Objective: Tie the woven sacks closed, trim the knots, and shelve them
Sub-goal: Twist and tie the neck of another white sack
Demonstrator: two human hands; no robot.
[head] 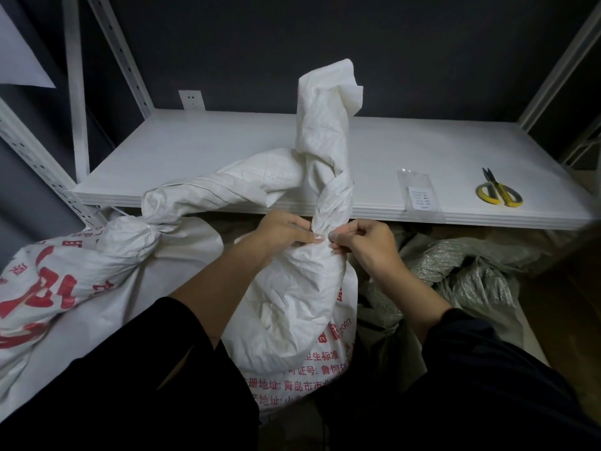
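A white woven sack (292,307) with red print stands in front of me, its neck gathered and twisted upright above the shelf edge. My left hand (286,229) grips the twisted neck from the left. My right hand (364,239) pinches the neck from the right, fingertips meeting the left thumb. Whatever tie sits between my fingers is too small to see. A second white sack (58,275) with large red characters lies at the left, its tied neck draped over the shelf edge. Yellow-handled scissors (499,192) lie shut on the white shelf (195,157) at the right.
A clear plastic packet with a label (421,196) lies on the shelf left of the scissors. Grey woven sacks (461,271) are heaped on the floor under the shelf at the right. White perforated uprights (35,157) frame the shelf on both sides.
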